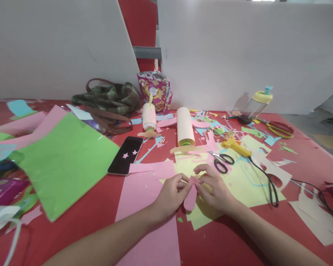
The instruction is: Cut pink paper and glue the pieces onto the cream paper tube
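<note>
A small pink paper piece (pixel 190 199) with a rounded lower end hangs between my two hands. My left hand (pixel 173 192) pinches its upper left edge between thumb and fingertips. From the other side, my right hand (pixel 214 188) pinches the same piece near its folded top. Below them lie a large pink sheet (pixel 144 229) and yellow paper (pixel 205 218). Just beyond my right hand are black-handled scissors (pixel 221 165) and a yellow glue gun (pixel 237 146). A cream paper roll (pixel 184 125) stands upright ahead of my hands.
A phone (pixel 122 159) with pink stars and a green sheet (pixel 63 162) lie left. Behind are a smaller roll (pixel 149 115), a snack bag (pixel 155 88) and a plaid bag (pixel 111 96). A clear bottle (pixel 255 107) and red-handled scissors (pixel 281 127) are at the back right.
</note>
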The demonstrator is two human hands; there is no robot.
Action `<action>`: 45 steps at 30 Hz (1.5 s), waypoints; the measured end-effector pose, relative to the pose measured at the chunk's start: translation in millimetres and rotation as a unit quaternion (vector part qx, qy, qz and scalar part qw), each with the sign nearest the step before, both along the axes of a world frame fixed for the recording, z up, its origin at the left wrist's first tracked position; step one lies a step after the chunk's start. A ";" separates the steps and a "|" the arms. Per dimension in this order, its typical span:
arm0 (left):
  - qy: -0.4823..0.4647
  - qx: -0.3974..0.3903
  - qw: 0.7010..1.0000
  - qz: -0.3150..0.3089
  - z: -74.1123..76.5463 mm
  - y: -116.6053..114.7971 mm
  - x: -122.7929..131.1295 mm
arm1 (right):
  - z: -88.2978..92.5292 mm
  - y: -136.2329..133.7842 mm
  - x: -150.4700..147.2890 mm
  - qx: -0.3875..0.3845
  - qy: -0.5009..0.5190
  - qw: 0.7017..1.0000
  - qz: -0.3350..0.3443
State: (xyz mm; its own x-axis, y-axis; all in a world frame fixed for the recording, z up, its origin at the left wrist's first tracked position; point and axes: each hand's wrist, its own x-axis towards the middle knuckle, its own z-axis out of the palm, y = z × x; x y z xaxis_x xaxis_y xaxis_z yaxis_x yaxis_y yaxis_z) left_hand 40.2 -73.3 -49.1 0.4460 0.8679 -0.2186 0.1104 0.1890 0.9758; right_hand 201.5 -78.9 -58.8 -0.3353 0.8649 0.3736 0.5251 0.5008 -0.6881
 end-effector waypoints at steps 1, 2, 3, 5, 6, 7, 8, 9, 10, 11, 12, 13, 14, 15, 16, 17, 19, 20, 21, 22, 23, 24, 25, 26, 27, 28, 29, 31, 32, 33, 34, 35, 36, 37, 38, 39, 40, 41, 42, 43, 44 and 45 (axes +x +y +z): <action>0.004 0.006 1.000 -0.002 0.2 0.5 -0.5 | 0.6 -0.3 0.0 -0.001 0.000 1.000 0.004; 0.006 0.013 1.000 -0.003 0.1 1.1 -1.0 | 1.0 -0.7 0.0 -0.003 0.000 1.000 0.007; 0.007 0.018 1.000 -0.005 -0.1 1.6 -1.6 | 1.3 -0.9 0.1 -0.003 0.000 1.000 0.011; 0.005 0.024 1.000 -0.007 -0.7 2.3 -2.4 | 1.6 -1.2 0.1 -0.003 0.000 1.000 0.018; 0.004 0.023 1.000 -0.010 -1.0 2.4 -2.6 | 1.7 -1.2 0.1 -0.006 -0.001 1.000 0.020; 0.004 0.020 1.000 -0.013 -1.3 2.3 -2.6 | 1.8 -1.1 0.2 -0.010 -0.002 1.000 0.022; 0.005 0.018 1.000 -0.014 -1.4 2.2 -2.6 | 1.8 -0.9 0.3 -0.016 -0.003 1.000 0.022; 0.006 0.017 1.000 -0.013 -1.4 2.0 -2.4 | 1.7 -0.7 0.4 -0.021 -0.004 1.000 0.022; 0.007 0.016 1.000 -0.011 -1.3 1.8 -2.2 | 1.6 -0.4 0.6 -0.024 -0.006 0.999 0.022; 0.007 0.015 1.000 -0.007 -1.3 1.6 -2.1 | 1.4 -0.2 0.7 -0.024 -0.007 0.999 0.023; 0.004 0.011 1.000 -0.001 -1.3 1.5 -1.9 | 1.2 0.1 0.9 -0.019 -0.008 1.000 0.023; -0.003 0.003 1.000 0.004 -1.4 1.5 -1.9 | 1.0 0.3 1.0 -0.012 -0.008 1.000 0.020; -0.019 -0.013 1.000 0.007 -1.6 1.5 -1.8 | 0.9 0.6 1.2 -0.005 -0.007 1.000 0.016; -0.041 -0.036 0.998 0.006 -1.8 1.6 -1.7 | 1.0 0.9 1.4 0.002 -0.005 1.000 0.010; -0.068 -0.062 0.996 0.003 -1.9 1.8 -1.6 | 1.3 1.2 1.6 0.007 -0.002 1.000 0.003; -0.096 -0.089 0.991 -0.002 -2.1 2.0 -1.4 | 1.9 1.4 1.7 0.009 0.004 1.000 -0.004; -0.151 -0.139 0.979 -0.017 -2.0 2.8 -0.8 | 3.4 1.7 1.8 0.006 0.018 1.000 -0.013; -0.176 -0.161 0.971 -0.030 -1.8 3.2 -0.6 | 4.2 1.7 1.8 0.002 0.025 1.000 -0.014; -0.198 -0.185 0.961 -0.048 -1.8 3.8 -0.6 | 4.8 1.6 1.8 -0.003 0.030 0.999 -0.014; -0.216 -0.210 0.951 -0.072 -1.9 4.3 -0.8 | 5.2 1.4 1.8 -0.008 0.034 0.999 -0.010; -0.229 -0.237 0.939 -0.099 -2.2 4.9 -1.2 | 5.3 1.2 1.9 -0.013 0.039 0.999 -0.004; -0.237 -0.262 0.927 -0.125 -2.8 5.4 -2.0 | 5.0 1.0 2.1 -0.017 0.045 0.999 0.004; -0.240 -0.284 0.917 -0.145 -3.7 6.0 -2.9 | 4.5 0.9 2.3 -0.020 0.051 0.998 0.015; -0.244 -0.301 0.908 -0.160 -4.7 6.6 -4.0 | 3.7 1.0 2.7 -0.019 0.057 0.998 0.025; -0.251 -0.313 0.900 -0.170 -5.9 7.2 -5.1 | 2.9 1.2 3.2 -0.014 0.060 0.997 0.035; -0.259 -0.321 0.893 -0.177 -7.1 7.8 -6.1 | 2.0 1.5 3.7 -0.007 0.061 0.997 0.042; -0.268 -0.324 0.889 -0.182 -8.2 8.2 -7.1 | 1.2 2.0 4.1 0.002 0.060 0.997 0.047; -0.278 -0.324 0.884 -0.190 -9.9 8.7 -8.6 | 0.2 2.9 4.6 0.017 0.059 0.997 0.055; -0.276 -0.321 0.886 -0.190 -10.4 8.6 -9.1 | -0.1 3.3 4.5 0.021 0.062 0.996 0.060; -0.270 -0.318 0.890 -0.187 -10.7 8.4 -9.5 | 0.0 3.5 4.4 0.024 0.066 0.995 0.065; -0.261 -0.315 0.894 -0.184 -10.8 8.1 -9.6 | 0.2 3.7 4.1 0.024 0.069 0.995 0.069; -0.251 -0.312 0.899 -0.179 -10.7 7.7 -9.4 | 0.5 3.6 3.9 0.022 0.070 0.995 0.070; -0.242 -0.306 0.905 -0.171 -10.3 7.4 -8.9 | 0.9 3.4 3.6 0.017 0.071 0.995 0.067; -0.237 -0.298 0.912 -0.156 -9.7 7.0 -8.1 | 1.2 3.1 3.5 0.010 0.073 0.995 0.060; -0.232 -0.286 0.920 -0.137 -9.0 6.8 -7.0 | 1.4 2.7 3.6 -0.002 0.078 0.996 0.052; -0.226 -0.269 0.930 -0.108 -8.1 6.5 -5.8 | 1.4 2.2 3.8 -0.020 0.088 0.995 0.043; -0.219 -0.250 0.940 -0.073 -7.2 6.3 -4.5 | 1.1 1.6 4.1 -0.041 0.101 0.993 0.036; -0.209 -0.229 0.950 -0.037 -6.2 6.0 -3.3 | 0.7 0.9 4.4 -0.065 0.117 0.991 0.032; -0.194 -0.208 0.959 -0.005 -5.3 5.6 -2.4 | 0.2 0.2 4.6 -0.090 0.129 0.987 0.032; -0.177 -0.187 0.966 0.018 -4.5 5.0 -1.8 | -0.3 -0.6 4.6 -0.115 0.135 0.984 0.036; -0.158 -0.166 0.973 0.035 -3.7 4.3 -1.5 | -0.8 -1.4 4.3 -0.135 0.136 0.981 0.042; -0.138 -0.146 0.979 0.045 -2.9 3.5 -1.4 | -1.0 -2.2 3.7 -0.149 0.130 0.979 0.044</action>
